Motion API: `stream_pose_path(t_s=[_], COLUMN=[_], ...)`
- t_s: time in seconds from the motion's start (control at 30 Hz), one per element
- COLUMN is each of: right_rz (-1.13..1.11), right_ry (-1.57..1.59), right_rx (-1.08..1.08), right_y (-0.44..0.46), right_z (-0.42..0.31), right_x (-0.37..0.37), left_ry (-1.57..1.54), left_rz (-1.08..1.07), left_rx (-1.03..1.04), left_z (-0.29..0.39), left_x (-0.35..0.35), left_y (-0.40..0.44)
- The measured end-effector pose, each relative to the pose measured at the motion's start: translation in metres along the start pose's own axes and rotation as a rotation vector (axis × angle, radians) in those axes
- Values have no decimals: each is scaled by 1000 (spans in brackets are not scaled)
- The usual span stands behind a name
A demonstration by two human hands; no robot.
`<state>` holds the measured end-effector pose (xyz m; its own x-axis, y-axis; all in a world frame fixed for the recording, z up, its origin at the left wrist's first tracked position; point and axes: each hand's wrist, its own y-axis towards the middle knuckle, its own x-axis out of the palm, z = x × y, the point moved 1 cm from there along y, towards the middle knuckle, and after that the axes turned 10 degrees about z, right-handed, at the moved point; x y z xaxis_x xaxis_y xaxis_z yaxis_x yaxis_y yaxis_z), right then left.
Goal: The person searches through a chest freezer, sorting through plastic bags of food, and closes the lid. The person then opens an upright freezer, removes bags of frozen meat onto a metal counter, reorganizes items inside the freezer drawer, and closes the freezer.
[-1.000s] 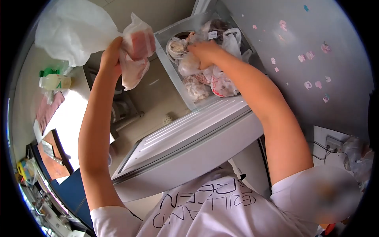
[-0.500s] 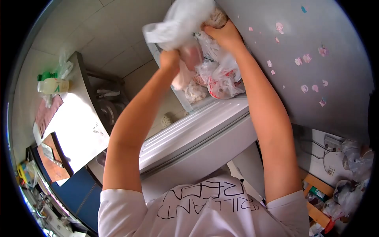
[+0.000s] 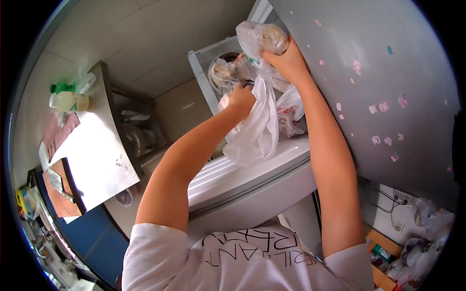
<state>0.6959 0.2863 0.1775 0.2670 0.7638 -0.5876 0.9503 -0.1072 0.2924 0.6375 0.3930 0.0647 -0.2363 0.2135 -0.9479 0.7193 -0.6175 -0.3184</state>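
An open freezer drawer (image 3: 202,80) holds several plastic bags of food. My right hand (image 3: 290,64) is closed on a clear plastic bag (image 3: 273,40) with a pale brown lump inside, above the drawer's far right part. Lower and to the left, my left hand (image 3: 241,100) is closed on a white plastic bag (image 3: 257,133), which hangs limp over the drawer front (image 3: 242,169). Left of that hand's fingers lies another clear bag of brownish food (image 3: 224,72). Beneath my right forearm sits a bag with red print (image 3: 290,116). What the bags contain is unclear.
A grey fridge door (image 3: 369,82) with small stickers stands close on the right. To the left, a metal-topped table (image 3: 104,145) carries bottles (image 3: 69,102), a cloth and a cutting board (image 3: 63,186) with a knife. Bags and boxes (image 3: 417,252) crowd the lower right.
My left hand has come down and right, and the white bag, lifted and blurred before, now hangs over the drawer front. My right hand keeps its bag, now more in view.
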Motion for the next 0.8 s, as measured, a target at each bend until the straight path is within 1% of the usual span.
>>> stream_pose_path(t_s=[0.03,0.07,0.13,0.17,0.2,0.27,0.3,0.37,0.4,0.47,0.5,0.57,0.6,0.67,0.7,0.77,0.8], right_rz=[4,-1,-29,-35,-16,5,1,0,-10,-30,-19,-12,-1,8,-1,-14,-9], right_ry=[-20,-19,15,17,29,42,44,44,41,36,64,95,80,63,45,24,18], right_rx=[18,19,42,40,1,-36,-43,-50,-42,-35,-60,-89,-85,-84,-75,-66,-63], right_y=[-1,-2,-1,-1,1,1,1,0,0,0,2,4,4,4,4,2,2], right_z=[0,0,-3,-1,4,5,4,-2,-4,-3,4,7,6,6,6,5,5], right_x=[0,-1,-2,-1,1,2,2,-1,-2,0,2,3,2,2,1,0,-1], left_ry=[99,95,133,87,88,-389,-390,-929,-930,-781,-783,-859,-862,-566,-570,-477,-479], left_rz=[28,26,-22,13,12,276,274,330,329,596,600,241,245,243,246,402,402], left_rx=[-16,-18,80,163,160,281,281,367,369,507,501,522,517,-24,-25,-244,-246], left_z=[5,10,16,19,22,28,26,18,16,16,17,21,22,17,17,19,28], left_x=[1,3,-13,-6,-1,6,4,-7,-5,3,8,13,7,-2,1,17,20], left_y=[-4,-8,-27,-33,-45,-72,-85,-106,-107,-107,-101,-78,-75,-66,-57,-36,-31])
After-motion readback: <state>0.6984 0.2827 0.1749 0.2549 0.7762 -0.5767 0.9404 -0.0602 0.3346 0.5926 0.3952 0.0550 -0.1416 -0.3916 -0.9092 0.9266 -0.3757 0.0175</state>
